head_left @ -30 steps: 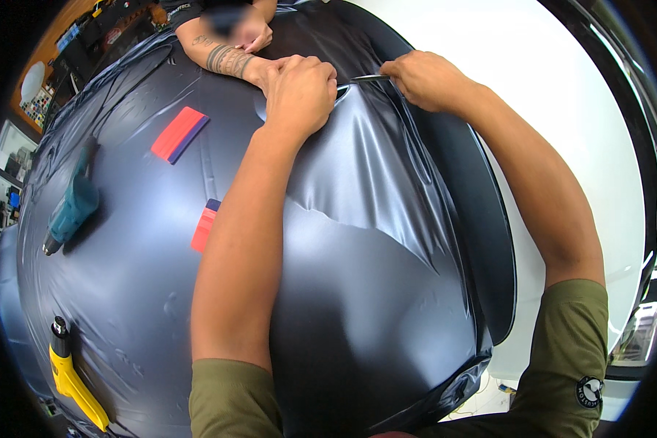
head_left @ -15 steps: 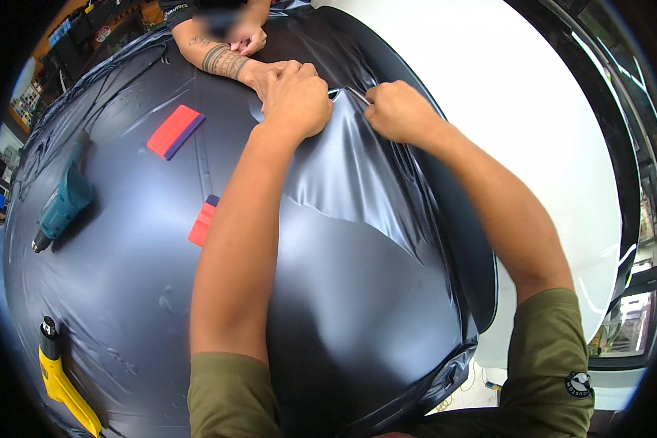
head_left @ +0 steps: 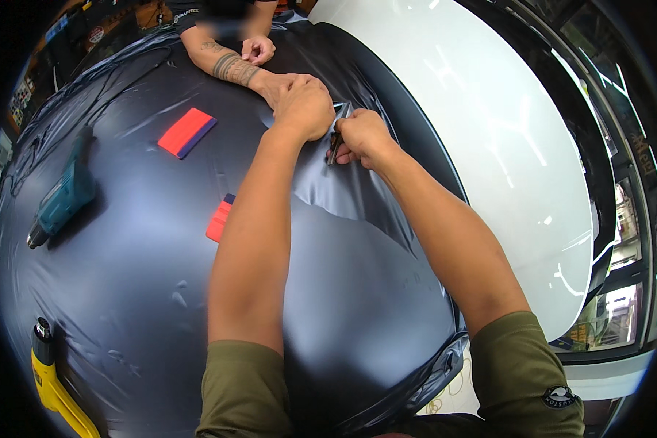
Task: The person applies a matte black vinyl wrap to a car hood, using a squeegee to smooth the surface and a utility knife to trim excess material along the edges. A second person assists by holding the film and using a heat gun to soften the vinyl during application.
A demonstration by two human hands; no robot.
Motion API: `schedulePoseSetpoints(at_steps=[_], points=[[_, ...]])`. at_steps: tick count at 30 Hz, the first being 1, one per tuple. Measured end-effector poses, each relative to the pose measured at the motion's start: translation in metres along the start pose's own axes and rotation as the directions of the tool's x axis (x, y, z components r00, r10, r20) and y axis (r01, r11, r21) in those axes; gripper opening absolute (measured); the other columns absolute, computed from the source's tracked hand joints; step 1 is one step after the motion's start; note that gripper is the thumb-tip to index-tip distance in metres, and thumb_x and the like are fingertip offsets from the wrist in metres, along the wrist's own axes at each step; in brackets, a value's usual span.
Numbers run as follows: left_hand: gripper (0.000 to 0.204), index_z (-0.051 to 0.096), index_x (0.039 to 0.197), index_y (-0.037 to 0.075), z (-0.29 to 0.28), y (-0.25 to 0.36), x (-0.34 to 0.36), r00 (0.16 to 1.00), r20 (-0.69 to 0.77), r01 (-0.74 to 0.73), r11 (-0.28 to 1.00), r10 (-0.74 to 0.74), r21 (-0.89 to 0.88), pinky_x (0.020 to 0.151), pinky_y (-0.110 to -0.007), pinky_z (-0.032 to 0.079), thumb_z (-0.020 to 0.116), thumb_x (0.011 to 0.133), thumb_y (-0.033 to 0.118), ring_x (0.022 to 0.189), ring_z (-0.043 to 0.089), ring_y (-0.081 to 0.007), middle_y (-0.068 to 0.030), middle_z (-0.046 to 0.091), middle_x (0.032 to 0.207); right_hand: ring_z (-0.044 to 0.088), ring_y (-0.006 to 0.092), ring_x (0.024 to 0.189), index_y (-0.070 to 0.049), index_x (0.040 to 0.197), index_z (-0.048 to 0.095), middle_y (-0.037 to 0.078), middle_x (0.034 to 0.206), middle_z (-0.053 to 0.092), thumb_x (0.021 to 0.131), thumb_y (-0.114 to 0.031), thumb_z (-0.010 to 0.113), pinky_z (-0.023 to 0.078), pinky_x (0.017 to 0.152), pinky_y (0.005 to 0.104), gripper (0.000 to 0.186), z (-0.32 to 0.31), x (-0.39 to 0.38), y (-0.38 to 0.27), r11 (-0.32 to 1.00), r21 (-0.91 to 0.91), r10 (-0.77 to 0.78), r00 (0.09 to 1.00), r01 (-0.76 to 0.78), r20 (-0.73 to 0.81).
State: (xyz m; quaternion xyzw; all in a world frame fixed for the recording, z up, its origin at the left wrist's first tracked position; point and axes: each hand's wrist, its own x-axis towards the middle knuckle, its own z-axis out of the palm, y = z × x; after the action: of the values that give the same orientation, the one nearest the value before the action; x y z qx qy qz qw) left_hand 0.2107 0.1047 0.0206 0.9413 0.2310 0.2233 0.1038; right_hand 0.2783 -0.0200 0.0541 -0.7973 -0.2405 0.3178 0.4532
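Observation:
Dark satin wrap film (head_left: 358,270) covers a large curved panel, creased and lifted near my hands. My left hand (head_left: 305,109) is closed on a gathered edge of this film, right against a co-worker's tattooed hand (head_left: 271,86). Just to its right, my right hand (head_left: 368,136) is closed around a slim dark cutter-like tool (head_left: 335,148), whose end sticks out below the fingers. Its exact kind is partly hidden. A bright folded bit of film stands up between my two hands.
Two red squeegees (head_left: 186,133) lie on the film, one partly behind my left forearm. A teal heat gun (head_left: 64,191) and a yellow heat gun (head_left: 51,383) rest at the left. A glossy white panel (head_left: 482,131) curves along the right. Another person leans in at the far side.
My right hand has moved left and a little nearer, turning so that the tool now points down toward me. My left hand keeps its grip. The view has shifted slightly.

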Motion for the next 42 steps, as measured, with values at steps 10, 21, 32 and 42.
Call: schedulePoseSetpoints(at_steps=[10,21,32,42], points=[[0.019,0.08,0.091,0.018,-0.003,-0.001,-0.003,0.999,0.029,-0.027,0.998,0.029,-0.055,0.118,-0.055,0.019,0.062,0.086,0.021,0.14,0.037,-0.0275,-0.0004,0.061,0.13,0.07,0.0265,0.059,0.009,0.098,0.059,0.019,0.08,0.067,0.098,-0.015,0.054,0.057,0.046,0.0359,0.025,0.016,0.0,0.002,0.985,0.166,0.047,0.999,-0.043,-0.018],[0.018,0.081,0.091,0.02,-0.01,-0.005,-0.006,0.996,0.082,-0.027,0.994,0.035,-0.104,0.121,-0.055,0.011,0.065,0.084,0.021,0.143,0.034,-0.0298,-0.0009,0.06,0.133,0.064,0.0166,0.065,-0.003,0.094,0.059,0.008,0.077,0.064,0.098,-0.013,0.051,0.053,0.061,0.0325,0.014,0.003,-0.006,0.001,0.875,0.464,0.078,0.986,-0.14,0.149],[0.019,0.081,0.095,0.022,-0.014,-0.001,-0.005,0.987,0.156,-0.023,0.999,0.029,-0.039,0.121,-0.058,0.008,0.064,0.085,0.023,0.145,0.03,-0.0313,-0.0009,0.058,0.137,0.058,0.0127,0.06,-0.006,0.086,0.059,0.003,0.07,0.059,0.097,-0.012,0.052,0.049,0.058,0.0302,0.014,-0.018,0.001,0.018,0.758,0.628,0.059,0.978,-0.174,0.199],[0.018,0.081,0.091,0.021,-0.017,0.004,-0.009,0.992,0.121,-0.023,0.998,0.029,-0.052,0.121,-0.06,0.009,0.064,0.086,0.022,0.145,0.03,-0.0307,-0.0032,0.058,0.136,0.049,0.0105,0.05,-0.001,0.088,0.06,0.003,0.069,0.056,0.096,-0.01,0.054,0.044,0.05,0.0286,0.014,-0.037,0.001,0.026,0.7,0.682,-0.012,0.951,-0.212,0.309]])
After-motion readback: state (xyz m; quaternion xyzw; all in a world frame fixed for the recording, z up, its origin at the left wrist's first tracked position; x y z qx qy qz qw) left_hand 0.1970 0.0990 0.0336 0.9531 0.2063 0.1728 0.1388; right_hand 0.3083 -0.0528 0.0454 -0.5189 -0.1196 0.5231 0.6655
